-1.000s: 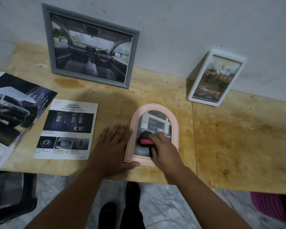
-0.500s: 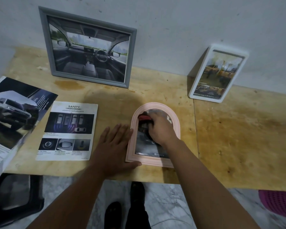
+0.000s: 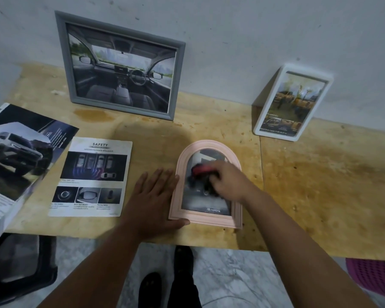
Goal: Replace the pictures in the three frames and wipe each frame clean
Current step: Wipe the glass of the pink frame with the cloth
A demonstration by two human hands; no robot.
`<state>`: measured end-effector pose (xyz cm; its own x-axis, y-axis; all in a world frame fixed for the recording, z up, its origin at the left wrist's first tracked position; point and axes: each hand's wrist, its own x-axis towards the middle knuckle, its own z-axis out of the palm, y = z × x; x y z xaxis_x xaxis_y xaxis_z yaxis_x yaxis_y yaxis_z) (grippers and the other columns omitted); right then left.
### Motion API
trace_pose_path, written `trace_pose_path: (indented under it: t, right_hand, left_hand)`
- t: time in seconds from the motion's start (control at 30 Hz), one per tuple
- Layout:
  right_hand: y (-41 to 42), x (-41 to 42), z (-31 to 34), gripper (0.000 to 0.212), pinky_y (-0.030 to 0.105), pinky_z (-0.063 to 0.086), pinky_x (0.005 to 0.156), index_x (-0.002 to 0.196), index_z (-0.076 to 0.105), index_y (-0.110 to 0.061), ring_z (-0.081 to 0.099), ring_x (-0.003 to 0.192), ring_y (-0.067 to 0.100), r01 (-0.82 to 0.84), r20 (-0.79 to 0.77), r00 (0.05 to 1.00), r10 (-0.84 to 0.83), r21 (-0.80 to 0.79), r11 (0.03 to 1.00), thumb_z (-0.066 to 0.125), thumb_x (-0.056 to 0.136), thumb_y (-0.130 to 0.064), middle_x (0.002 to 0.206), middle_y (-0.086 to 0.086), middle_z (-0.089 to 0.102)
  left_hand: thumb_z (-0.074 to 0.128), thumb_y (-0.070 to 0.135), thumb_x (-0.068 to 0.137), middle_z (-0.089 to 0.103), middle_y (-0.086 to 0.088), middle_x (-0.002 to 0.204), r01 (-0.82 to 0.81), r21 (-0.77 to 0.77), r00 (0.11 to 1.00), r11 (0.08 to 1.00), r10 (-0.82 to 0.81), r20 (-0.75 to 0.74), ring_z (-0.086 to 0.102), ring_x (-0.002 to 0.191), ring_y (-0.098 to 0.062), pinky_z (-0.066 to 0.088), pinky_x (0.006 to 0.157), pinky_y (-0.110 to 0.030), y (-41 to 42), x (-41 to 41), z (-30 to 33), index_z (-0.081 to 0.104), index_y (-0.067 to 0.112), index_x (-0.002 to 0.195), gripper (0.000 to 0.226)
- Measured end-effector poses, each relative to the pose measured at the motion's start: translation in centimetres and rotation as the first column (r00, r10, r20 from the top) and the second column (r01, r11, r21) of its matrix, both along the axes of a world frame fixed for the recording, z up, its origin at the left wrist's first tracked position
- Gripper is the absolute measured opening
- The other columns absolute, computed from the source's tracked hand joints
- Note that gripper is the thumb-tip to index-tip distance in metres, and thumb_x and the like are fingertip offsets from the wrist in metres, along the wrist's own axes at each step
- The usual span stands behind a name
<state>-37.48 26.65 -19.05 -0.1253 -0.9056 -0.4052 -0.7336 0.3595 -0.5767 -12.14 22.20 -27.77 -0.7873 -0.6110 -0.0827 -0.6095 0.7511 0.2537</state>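
Far left of the pink arched frame [image 3: 206, 185], a car brochure [image 3: 20, 156] hangs over the plywood table [image 3: 320, 185] edge, above a black stool [image 3: 20, 263]. Next over, a SAFETY leaflet [image 3: 91, 176] lies flat. Behind it, a grey frame [image 3: 120, 65] leans on the pale wall. Left hand [image 3: 152, 201], fingers straight, flat on the wood against the pink frame's left side, thumb at its bottom corner. Pink frame lies flat near the front edge; right hand [image 3: 228, 181] grips a blurred red-and-black cloth [image 3: 200, 176] on its glass. Right of it, a white frame [image 3: 292, 103] leans on the wall. Marble floor below, purple basket [image 3: 373, 278] at far right.
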Motion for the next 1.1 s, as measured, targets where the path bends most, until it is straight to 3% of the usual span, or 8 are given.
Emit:
trace_pose_path:
  t: [0.07,0.13,0.37,0.57,0.7,0.8,0.9,1.1]
  right_hand:
    - [-1.3,-1.3,-1.0,0.049,0.040,0.054,0.091,0.134,0.064,-0.033,0.064,0.106,0.032,0.103,-0.212,0.969,-0.125,-0.112,0.988,0.053,0.092,-0.010,0.121,0.010,0.066]
    - [-1.2,-0.4,-1.9,0.051,0.042,0.054,0.088,0.140,0.058,-0.034,0.062,0.108,0.035,0.092,-0.294,0.949,-0.116,-0.095,0.991,0.052,0.093,-0.015,0.125,0.011,0.060]
    - [2.8,4.8,-2.2,0.048,0.044,0.057,0.077,0.136,0.062,-0.029,0.066,0.094,0.034,-0.150,-0.231,0.963,0.138,-0.032,0.988,0.055,0.090,-0.016,0.118,0.006,0.057]
    - [4.9,5.3,-1.6,0.040,0.031,0.045,0.071,0.136,0.062,-0.030,0.065,0.096,0.030,-0.302,-0.276,0.913,0.299,0.035,0.953,0.054,0.098,-0.021,0.123,0.001,0.056]
    - [3.0,3.4,0.8,0.040,0.040,0.057,0.082,0.130,0.067,-0.032,0.066,0.101,0.024,-0.380,-0.254,0.869,0.425,0.208,0.901,0.059,0.094,-0.018,0.122,-0.001,0.063]
    - [0.4,0.5,2.2,0.045,0.042,0.059,0.087,0.125,0.069,-0.038,0.068,0.099,0.022,-0.179,-0.275,0.926,0.259,0.286,0.942,0.060,0.089,-0.012,0.112,-0.002,0.071]
    - [-1.5,-0.9,0.7,0.047,0.042,0.057,0.079,0.136,0.062,-0.034,0.064,0.097,0.031,0.012,-0.441,0.897,-0.014,-0.009,1.000,0.055,0.093,-0.016,0.120,0.006,0.059]
    - [0.2,-1.3,-1.3,0.042,0.035,0.042,0.065,0.136,0.055,-0.013,0.061,0.093,0.031,0.042,-0.664,0.748,0.006,0.056,0.998,0.055,0.094,-0.009,0.124,0.012,0.050]
  left_hand:
    - [0.029,0.099,0.078,0.016,-0.006,0.174,0.001,-0.009,1.000,1.000,-0.001,0.004,0.006,0.161,-0.027,0.013,0.127,-0.059,0.0,0.0,0.0,0.022,0.019,0.165,0.119]
    - [0.029,0.099,0.078,0.014,-0.006,0.174,0.004,-0.017,1.000,1.000,-0.004,-0.005,0.005,0.162,-0.027,0.012,0.127,-0.058,0.0,0.1,0.0,0.021,0.019,0.166,0.119]
    - [0.031,0.097,0.080,0.017,-0.008,0.173,0.006,-0.019,1.000,1.000,-0.006,-0.015,0.007,0.161,-0.028,0.013,0.127,-0.058,0.2,0.2,-0.2,0.023,0.019,0.165,0.116]
    - [0.032,0.099,0.078,0.012,-0.006,0.174,0.002,-0.006,1.000,1.000,-0.002,-0.006,0.003,0.162,-0.026,0.012,0.128,-0.058,0.2,0.2,0.0,0.020,0.019,0.166,0.120]
    - [0.031,0.099,0.078,0.014,-0.007,0.174,0.007,-0.006,1.000,1.000,-0.007,-0.005,0.004,0.162,-0.028,0.012,0.128,-0.058,0.2,0.1,0.0,0.021,0.018,0.166,0.120]
    - [0.029,0.099,0.078,0.011,-0.007,0.174,0.013,-0.009,1.000,1.000,-0.013,0.009,0.003,0.162,-0.028,0.011,0.128,-0.059,0.0,0.1,0.1,0.019,0.018,0.166,0.120]
    - [0.029,0.099,0.079,0.010,-0.006,0.174,0.015,-0.009,1.000,1.000,-0.015,-0.003,0.002,0.162,-0.027,0.011,0.128,-0.059,0.0,0.1,0.1,0.019,0.018,0.166,0.119]
    - [0.032,0.099,0.079,0.013,-0.007,0.174,0.015,-0.014,1.000,1.000,-0.015,-0.009,0.005,0.161,-0.028,0.012,0.127,-0.059,0.1,0.2,-0.1,0.020,0.018,0.166,0.119]
